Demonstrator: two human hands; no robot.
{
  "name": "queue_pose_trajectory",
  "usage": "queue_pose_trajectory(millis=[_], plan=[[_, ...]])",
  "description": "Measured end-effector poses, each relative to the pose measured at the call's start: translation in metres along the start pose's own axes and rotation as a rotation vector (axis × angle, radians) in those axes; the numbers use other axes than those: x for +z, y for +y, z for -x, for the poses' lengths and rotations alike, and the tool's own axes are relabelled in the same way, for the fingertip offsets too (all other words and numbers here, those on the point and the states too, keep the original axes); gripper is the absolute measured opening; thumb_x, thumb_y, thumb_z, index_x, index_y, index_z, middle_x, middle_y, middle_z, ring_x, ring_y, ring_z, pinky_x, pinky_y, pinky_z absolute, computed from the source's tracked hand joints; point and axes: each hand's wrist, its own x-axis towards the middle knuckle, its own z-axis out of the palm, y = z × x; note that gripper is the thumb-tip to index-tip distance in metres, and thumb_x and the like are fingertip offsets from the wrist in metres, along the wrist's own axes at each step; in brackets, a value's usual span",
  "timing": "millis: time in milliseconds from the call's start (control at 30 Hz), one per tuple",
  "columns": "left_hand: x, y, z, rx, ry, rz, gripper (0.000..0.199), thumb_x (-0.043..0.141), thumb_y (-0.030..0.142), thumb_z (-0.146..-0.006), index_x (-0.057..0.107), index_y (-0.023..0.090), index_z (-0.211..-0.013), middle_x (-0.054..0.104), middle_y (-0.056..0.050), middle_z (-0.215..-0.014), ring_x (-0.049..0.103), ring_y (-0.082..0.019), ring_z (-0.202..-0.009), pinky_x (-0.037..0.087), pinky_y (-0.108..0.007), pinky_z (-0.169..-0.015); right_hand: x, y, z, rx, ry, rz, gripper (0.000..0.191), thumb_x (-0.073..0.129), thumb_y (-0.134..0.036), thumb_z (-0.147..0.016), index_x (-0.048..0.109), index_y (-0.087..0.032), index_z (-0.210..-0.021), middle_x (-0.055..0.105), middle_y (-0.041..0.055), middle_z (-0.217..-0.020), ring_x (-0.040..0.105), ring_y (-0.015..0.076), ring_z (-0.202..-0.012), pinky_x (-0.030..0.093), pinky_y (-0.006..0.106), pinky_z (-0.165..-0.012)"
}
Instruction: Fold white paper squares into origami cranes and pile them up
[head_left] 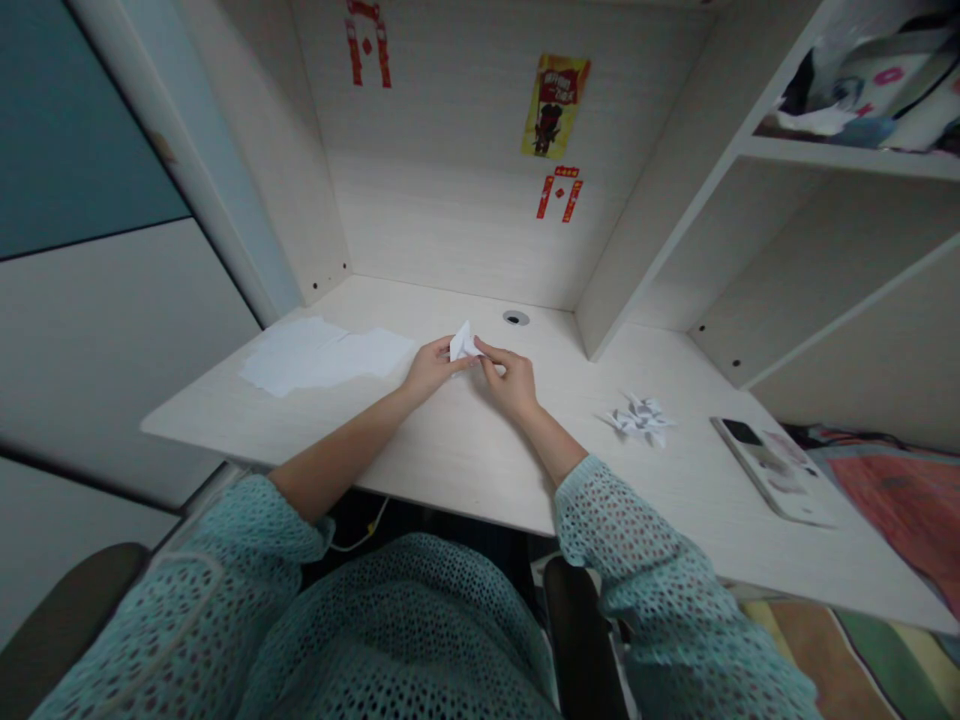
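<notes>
A small folded piece of white paper [463, 341] is held between both hands above the middle of the desk, one pointed flap standing up. My left hand [433, 368] pinches it from the left, thumb in front and fingers partly hidden behind it. From the other side, my right hand [508, 378] grips its right edge between thumb and forefinger. To the right lies a cluster of folded white paper pieces [641, 418] with sharp points. White paper sheets [315, 355] are spread loosely over the desk's left part.
The pale desk [465, 470] has a round cable hole [516, 318] near its back panel. A phone in a clear case [772, 472] lies at the right, beside red cloth [900, 500]. An upright divider [637, 250] rises behind the cluster. A chair armrest [585, 640] is below the desk edge.
</notes>
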Motion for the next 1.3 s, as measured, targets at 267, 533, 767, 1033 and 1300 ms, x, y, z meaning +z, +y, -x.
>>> queue_pose_trajectory(millis=[267, 533, 767, 1033, 1300], plan=[[0.001, 0.002, 0.001, 0.002, 0.035, -0.011, 0.062, 0.079, 0.037, -0.052, 0.062, 0.010, -0.105, 0.068, -0.012, -0.103, 0.063, -0.022, -0.091, 0.047, -0.034, -0.084, 0.000, 0.003, 0.001, 0.010, -0.050, 0.107, 0.046, 0.045, -0.018, -0.084, 0.049, -0.025, -0.130, 0.069, 0.0044, -0.106, 0.065, 0.0167, -0.077, 0.049, 0.027, -0.071], [0.001, 0.007, 0.002, -0.017, -0.019, 0.018, 0.063, 0.076, 0.039, -0.059, 0.060, 0.010, -0.113, 0.070, -0.010, -0.095, 0.064, -0.020, -0.086, 0.047, -0.030, -0.080, -0.002, 0.002, 0.000, 0.021, -0.045, 0.148, 0.044, 0.043, -0.021, -0.087, 0.049, -0.024, -0.130, 0.071, 0.0046, -0.096, 0.064, 0.0158, -0.076, 0.047, 0.026, -0.073], [0.001, 0.007, 0.003, -0.039, -0.003, -0.005, 0.059, 0.072, 0.042, -0.064, 0.060, 0.010, -0.112, 0.068, -0.011, -0.102, 0.064, -0.019, -0.086, 0.047, -0.028, -0.078, -0.002, 0.002, 0.000, 0.027, -0.062, 0.193, 0.043, 0.042, -0.022, -0.087, 0.049, -0.025, -0.130, 0.070, 0.0046, -0.097, 0.063, 0.0169, -0.077, 0.047, 0.027, -0.073], [0.000, 0.003, 0.002, -0.034, 0.018, -0.066, 0.057, 0.075, 0.039, -0.061, 0.062, 0.010, -0.109, 0.069, -0.012, -0.100, 0.065, -0.021, -0.087, 0.049, -0.033, -0.080, -0.003, 0.002, 0.000, 0.024, -0.052, 0.269, 0.043, 0.044, -0.024, -0.086, 0.050, -0.027, -0.129, 0.071, 0.0049, -0.096, 0.062, 0.0170, -0.072, 0.047, 0.028, -0.071], [-0.003, -0.003, 0.004, 0.050, 0.042, -0.160, 0.050, 0.068, 0.041, -0.069, 0.063, 0.015, -0.112, 0.068, -0.010, -0.104, 0.064, -0.024, -0.095, 0.049, -0.034, -0.083, -0.004, 0.001, 0.000, -0.034, -0.040, 0.278, 0.041, 0.047, -0.025, -0.085, 0.053, -0.026, -0.126, 0.069, 0.0041, -0.102, 0.062, 0.0198, -0.085, 0.046, 0.030, -0.075]])
